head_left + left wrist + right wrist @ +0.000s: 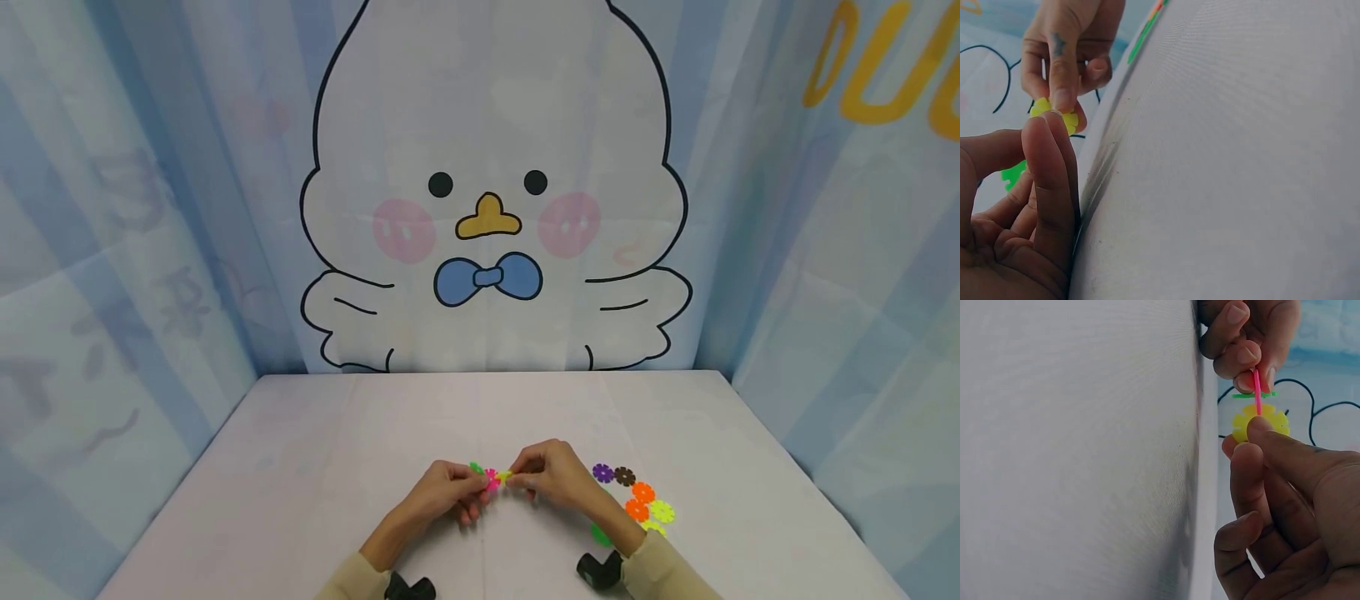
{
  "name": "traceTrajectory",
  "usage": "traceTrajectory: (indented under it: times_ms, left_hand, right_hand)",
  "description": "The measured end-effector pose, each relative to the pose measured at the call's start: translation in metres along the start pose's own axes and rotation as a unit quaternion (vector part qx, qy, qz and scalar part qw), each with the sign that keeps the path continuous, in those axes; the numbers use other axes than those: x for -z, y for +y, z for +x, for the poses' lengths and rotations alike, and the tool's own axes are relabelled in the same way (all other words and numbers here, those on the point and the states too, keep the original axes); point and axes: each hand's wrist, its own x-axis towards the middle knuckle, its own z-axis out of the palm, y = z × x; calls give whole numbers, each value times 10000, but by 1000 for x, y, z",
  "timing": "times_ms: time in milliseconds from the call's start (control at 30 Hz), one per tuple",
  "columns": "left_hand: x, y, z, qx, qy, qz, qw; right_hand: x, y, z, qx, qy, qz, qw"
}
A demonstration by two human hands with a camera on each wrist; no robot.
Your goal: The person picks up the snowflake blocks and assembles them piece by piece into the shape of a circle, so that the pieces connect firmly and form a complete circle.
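Both clamped: left grip (pixel 448 487) on pink disc (pixel 1257 395), right grip (pixel 555 471) on yellow disc (pixel 1277 421); right forearm (pixel 618 518) overlaps loose discs (pixel 637 510)

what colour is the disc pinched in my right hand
Yellow; the disc in your right hand shows best in the right wrist view.

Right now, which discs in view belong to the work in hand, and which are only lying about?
In work: pink disc, in left fingers; yellow disc, in right fingers; green disc, beside the pink one.

Lying about, perhaps spare: purple disc, brown disc, orange discs, loose yellow discs, loose green disc.
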Motion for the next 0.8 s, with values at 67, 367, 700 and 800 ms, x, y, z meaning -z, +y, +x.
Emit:
traceTrajectory:
  times_ms: [67, 367, 700, 800]
  left_hand:
    - [0, 0, 0, 34, 37, -27, 10000]
    - [-3, 3, -1, 154, 125, -12, 9998]
    - [-2, 4, 1, 348, 190, -55, 9992]
    - [-2, 5, 1, 396, 213, -61, 9990]
  right_hand:
    - [0, 0, 0, -3, 34, -15, 10000]
    - [-1, -2, 0, -30, 116, 0, 9999]
    - [24, 1, -4, -228, -260, -183, 9992]
    - [39, 4, -8, -267, -224, -311, 9989]
